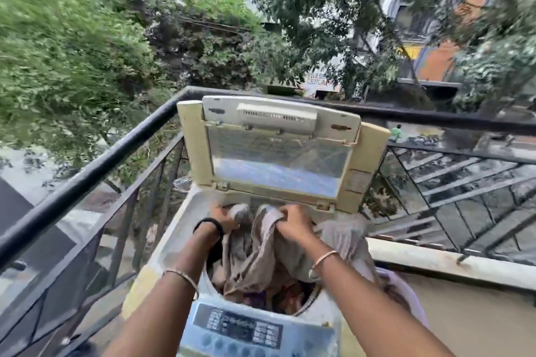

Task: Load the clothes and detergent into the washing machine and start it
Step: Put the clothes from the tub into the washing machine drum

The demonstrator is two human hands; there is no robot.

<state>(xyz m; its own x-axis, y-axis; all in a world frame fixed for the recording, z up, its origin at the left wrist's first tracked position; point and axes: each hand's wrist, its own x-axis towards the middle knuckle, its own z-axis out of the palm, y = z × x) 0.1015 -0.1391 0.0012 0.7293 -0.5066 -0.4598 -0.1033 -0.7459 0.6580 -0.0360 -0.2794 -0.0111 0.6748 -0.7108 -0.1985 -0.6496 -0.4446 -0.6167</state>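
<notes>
A top-loading washing machine (174, 240) stands in the balcony corner with its lid (278, 151) raised upright. Its drum holds dark and reddish clothes (284, 295). A beige-grey striped cloth (261, 258) hangs over the drum opening and spills across the machine's right rim. My left hand (222, 216) grips the cloth's far left part. My right hand (294, 223) clutches a bunch of the same cloth at the far middle. The control panel (246, 330) with round buttons faces me at the bottom. I see no detergent.
Black metal railings (116, 151) close the balcony on the left and far side. A low wall ledge (435, 261) runs to the right of the machine. A lilac tub (406, 290) sits beside the machine's right side. Trees and buildings lie beyond.
</notes>
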